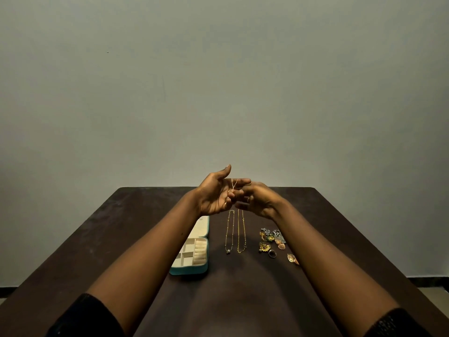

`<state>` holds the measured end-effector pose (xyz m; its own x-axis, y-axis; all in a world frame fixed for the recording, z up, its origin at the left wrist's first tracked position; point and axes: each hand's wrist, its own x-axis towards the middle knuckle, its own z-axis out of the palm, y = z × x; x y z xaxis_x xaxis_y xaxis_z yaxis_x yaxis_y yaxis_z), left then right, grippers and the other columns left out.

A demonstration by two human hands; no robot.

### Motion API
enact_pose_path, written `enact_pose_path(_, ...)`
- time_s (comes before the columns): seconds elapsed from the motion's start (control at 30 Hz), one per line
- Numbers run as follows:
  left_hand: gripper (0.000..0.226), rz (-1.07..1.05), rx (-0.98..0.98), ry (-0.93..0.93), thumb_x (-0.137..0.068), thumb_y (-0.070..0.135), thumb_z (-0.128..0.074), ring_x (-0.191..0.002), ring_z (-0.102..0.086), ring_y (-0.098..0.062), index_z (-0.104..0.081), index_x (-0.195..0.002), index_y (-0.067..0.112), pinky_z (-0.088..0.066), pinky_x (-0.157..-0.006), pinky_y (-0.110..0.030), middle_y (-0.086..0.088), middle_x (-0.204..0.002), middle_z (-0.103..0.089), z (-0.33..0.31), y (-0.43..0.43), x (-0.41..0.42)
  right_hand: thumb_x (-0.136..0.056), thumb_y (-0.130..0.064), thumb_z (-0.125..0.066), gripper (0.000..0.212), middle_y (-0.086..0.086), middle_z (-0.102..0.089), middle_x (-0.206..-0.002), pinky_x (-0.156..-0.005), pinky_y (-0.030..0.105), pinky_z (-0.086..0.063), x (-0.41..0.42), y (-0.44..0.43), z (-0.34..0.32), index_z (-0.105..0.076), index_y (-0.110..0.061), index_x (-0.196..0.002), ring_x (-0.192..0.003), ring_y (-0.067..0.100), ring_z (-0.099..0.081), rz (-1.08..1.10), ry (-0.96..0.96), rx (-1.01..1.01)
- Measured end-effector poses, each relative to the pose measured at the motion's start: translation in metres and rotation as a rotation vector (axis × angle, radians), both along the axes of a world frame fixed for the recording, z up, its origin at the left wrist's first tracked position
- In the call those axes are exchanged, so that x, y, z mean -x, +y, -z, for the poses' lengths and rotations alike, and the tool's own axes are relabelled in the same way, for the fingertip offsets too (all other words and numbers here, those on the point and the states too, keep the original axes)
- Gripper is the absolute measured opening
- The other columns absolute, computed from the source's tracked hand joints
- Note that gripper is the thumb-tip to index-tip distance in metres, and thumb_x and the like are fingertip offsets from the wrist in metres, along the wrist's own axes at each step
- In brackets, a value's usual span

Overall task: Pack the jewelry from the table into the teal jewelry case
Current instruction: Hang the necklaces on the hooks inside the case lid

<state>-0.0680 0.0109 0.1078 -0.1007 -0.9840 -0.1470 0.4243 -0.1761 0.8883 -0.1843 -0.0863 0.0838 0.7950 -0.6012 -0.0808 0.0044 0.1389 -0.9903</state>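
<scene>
While the dark table point(116, 229) fills the lower view, both hands meet above its far middle. Right hand point(258, 199) pinches a thin chain point(234, 184) at the left hand point(213, 195); left's grip unclear. Teal jewelry case point(189, 270) lies open left of centre, two necklaces point(229, 229) just beside it, earrings point(271, 235) and ring point(272, 253) nearer the right edge.
</scene>
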Motion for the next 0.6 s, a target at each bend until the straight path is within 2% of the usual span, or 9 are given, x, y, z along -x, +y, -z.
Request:
enact_pose_path(0.07,0.067,0.057,0.007,0.008,-0.095,0.057,-0.018,-0.038,-0.056,-0.008,-0.061,-0.109,0.008,-0.046,-0.035,-0.013,-0.010,-0.065,-0.066,-0.001,0.001,-0.001,-0.089,0.003,-0.035,0.028,0.001,-0.059,-0.059,-0.097,0.042,-0.044,-0.001,0.000,0.000,-0.057,-0.006,-0.104,-0.071,0.014,-0.057,-0.089,-0.118,-0.101)
enact_pose_path(0.13,0.076,0.110,0.003,0.010,-0.093,0.061,-0.015,-0.038,-0.058,-0.010,-0.069,-0.102,0.009,-0.043,-0.032,-0.012,-0.014,-0.069,-0.069,-0.002,0.002,-0.003,-0.087,0.004,-0.038,0.029,0.006,-0.058,-0.062,-0.087,0.037,-0.051,-0.001,0.002,-0.001,-0.057,-0.003,-0.108,-0.060,0.013,-0.056,-0.182,-0.186,-0.177)
enact_pose_path(0.2,0.081,0.144,-0.014,-0.004,-0.090,0.065,-0.012,-0.037,-0.058,-0.010,-0.073,-0.096,0.012,-0.037,-0.029,-0.010,-0.015,-0.071,-0.071,-0.001,0.004,-0.006,-0.088,0.003,-0.044,0.021,0.011,-0.063,-0.074,-0.079,0.034,-0.055,-0.001,0.004,-0.001,-0.061,-0.003,-0.099,-0.065,0.016,-0.057,-0.200,-0.191,-0.189)
enact_pose_path(0.27,0.082,0.145,-0.035,-0.017,-0.089,0.067,-0.014,-0.035,-0.055,-0.007,-0.074,-0.092,0.011,-0.033,-0.028,-0.007,-0.014,-0.068,-0.070,-0.001,0.007,-0.010,-0.088,0.001,-0.049,0.018,0.011,-0.064,-0.082,-0.078,0.034,-0.056,-0.001,0.006,-0.002,-0.064,-0.006,-0.094,-0.073,0.018,-0.061,-0.175,-0.134,-0.154)
enact_pose_path(0.33,0.076,0.098,-0.059,-0.044,-0.090,0.064,-0.020,-0.034,-0.050,-0.005,-0.072,-0.090,0.009,-0.030,-0.029,-0.007,-0.011,-0.063,-0.067,0.001,0.009,-0.016,-0.088,0.000,-0.051,0.021,0.008,-0.064,-0.082,-0.081,0.033,-0.055,-0.002,0.007,-0.002,-0.065,-0.009,-0.100,-0.074,0.015,-0.062,-0.186,-0.072,-0.122)
enact_pose_path(0.47,0.042,-0.037,-0.126,-0.156,-0.091,0.049,-0.041,-0.033,-0.039,-0.002,-0.055,-0.095,0.009,-0.028,-0.030,-0.007,0.002,-0.054,-0.051,0.002,0.013,-0.026,-0.087,0.001,-0.045,0.035,0.001,-0.061,-0.084,-0.079,0.033,-0.051,-0.011,0.011,0.001,-0.064,-0.016,-0.112,-0.076,0.013,-0.055,-0.226,0.024,-0.056)
enact_pose_path(0.6,0.031,-0.163,-0.179,-0.213,-0.090,0.039,-0.053,-0.034,-0.036,-0.002,-0.057,-0.084,0.009,-0.026,-0.031,-0.007,0.004,-0.055,-0.049,0.003,0.017,-0.035,-0.087,0.003,-0.044,0.036,-0.002,-0.060,-0.079,-0.077,0.032,-0.052,-0.023,0.019,0.007,-0.065,-0.021,-0.102,-0.073,0.012,-0.054,-0.213,0.082,-0.044)
